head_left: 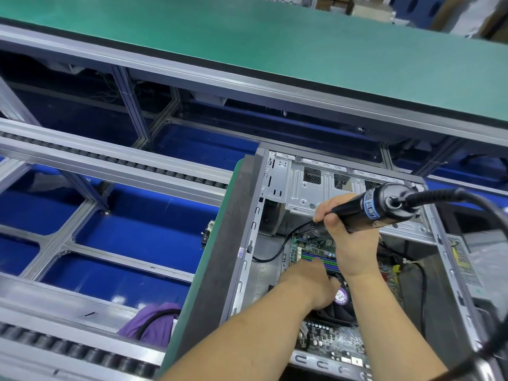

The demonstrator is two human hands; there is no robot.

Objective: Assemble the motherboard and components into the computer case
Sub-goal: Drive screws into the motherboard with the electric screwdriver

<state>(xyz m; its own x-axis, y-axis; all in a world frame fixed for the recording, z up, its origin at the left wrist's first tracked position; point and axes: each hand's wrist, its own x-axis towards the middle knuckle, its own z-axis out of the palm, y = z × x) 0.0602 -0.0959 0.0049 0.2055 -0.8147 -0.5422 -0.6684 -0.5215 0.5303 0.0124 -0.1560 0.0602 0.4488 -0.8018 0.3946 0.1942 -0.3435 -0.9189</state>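
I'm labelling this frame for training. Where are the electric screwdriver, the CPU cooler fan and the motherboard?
electric screwdriver [368, 209]: head view, on its black barrel above the right hand.
CPU cooler fan [342, 295]: head view, on its purple hub sticker.
motherboard [338, 343]: head view, on its near bare edge.

No legible text on any surface.

Screwdriver [365, 210] tip hidden behind right hand [349, 243], left hand [316, 284] fingertips blurred over the fan [341, 306], motherboard [330, 342] partly covered by forearms, cable [494, 243] cut off at right edge
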